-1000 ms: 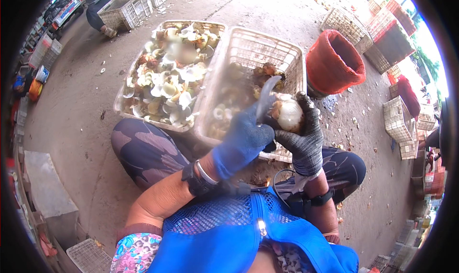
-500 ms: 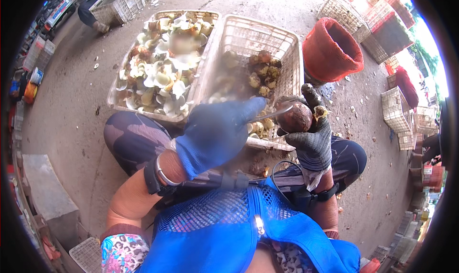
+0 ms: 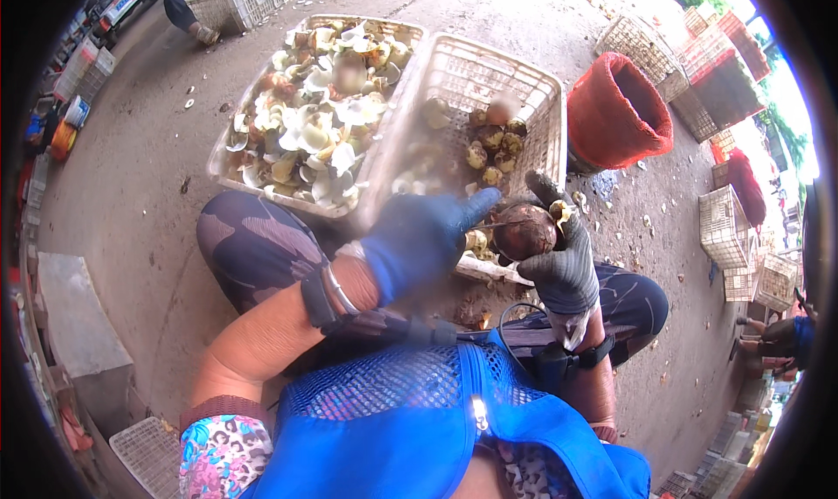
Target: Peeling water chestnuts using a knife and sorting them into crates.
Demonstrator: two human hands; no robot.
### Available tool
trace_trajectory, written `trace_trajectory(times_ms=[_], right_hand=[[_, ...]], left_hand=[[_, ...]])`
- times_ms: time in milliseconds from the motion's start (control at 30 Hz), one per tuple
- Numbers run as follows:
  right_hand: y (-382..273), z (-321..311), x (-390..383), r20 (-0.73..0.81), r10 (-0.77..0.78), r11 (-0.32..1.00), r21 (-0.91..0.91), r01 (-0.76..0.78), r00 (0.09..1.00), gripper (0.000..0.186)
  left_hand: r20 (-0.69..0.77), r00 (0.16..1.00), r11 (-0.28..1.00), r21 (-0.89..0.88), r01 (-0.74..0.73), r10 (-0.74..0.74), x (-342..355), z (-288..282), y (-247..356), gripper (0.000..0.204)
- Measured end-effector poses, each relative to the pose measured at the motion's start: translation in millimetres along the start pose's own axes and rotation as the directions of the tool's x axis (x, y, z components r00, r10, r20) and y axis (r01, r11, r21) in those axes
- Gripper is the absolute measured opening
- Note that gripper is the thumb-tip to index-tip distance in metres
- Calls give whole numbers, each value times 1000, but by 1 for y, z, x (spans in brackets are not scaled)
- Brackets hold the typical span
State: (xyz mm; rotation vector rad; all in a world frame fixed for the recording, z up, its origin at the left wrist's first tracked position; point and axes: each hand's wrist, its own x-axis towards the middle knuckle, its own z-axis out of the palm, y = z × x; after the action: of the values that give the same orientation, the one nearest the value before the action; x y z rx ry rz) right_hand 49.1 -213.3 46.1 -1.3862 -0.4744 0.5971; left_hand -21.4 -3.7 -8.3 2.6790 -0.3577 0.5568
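My left hand, in a blue and dark glove, is closed round a small knife, its handle hidden; the index finger points toward the far right. The knife's thin blade lies against the left side of a round, reddish-brown, onion-like bulb, whose exact kind I cannot tell. My right hand, in a grey knit glove, grips that bulb from the right with the fingers spread round it. A small yellowish stub shows between its fingers. Just beyond is a white crate holding several brown and yellowish bulbs.
Left of that crate stands another crate, heaped with pale, curved peels. A red tub is at the right. Stacked crates stand farther off. Another person shows at the right edge, and a leg at the far left.
My left hand has moved down and right, and the blade has gone from across the bulb's upper front to its left side. The whole view has shifted slightly; both hands keep their holds.
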Motion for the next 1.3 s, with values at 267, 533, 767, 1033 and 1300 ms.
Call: trace_trajectory(times_ms=[267,533,767,1033,1300], right_hand=[[3,16,4,-217,74,997,32,-69,973,79],[-7,8,0,167,-189,955,-197,220,968,93],[-2,14,1,-29,203,940,286,-186,979,103],[5,9,-9,140,285,903,292,-315,948,101],[14,-5,-4,53,283,922,261,-287,958,95]], left_hand=[[-82,996,991,126,42,-32,3,-4,15,58],[-21,991,985,119,-126,130,2,-14,8,54],[-44,998,998,40,-48,50,-2,-14,8,56],[202,976,981,-157,116,-83,-9,-9,6,65],[-16,983,879,-452,155,-182,-10,-2,4,56]])
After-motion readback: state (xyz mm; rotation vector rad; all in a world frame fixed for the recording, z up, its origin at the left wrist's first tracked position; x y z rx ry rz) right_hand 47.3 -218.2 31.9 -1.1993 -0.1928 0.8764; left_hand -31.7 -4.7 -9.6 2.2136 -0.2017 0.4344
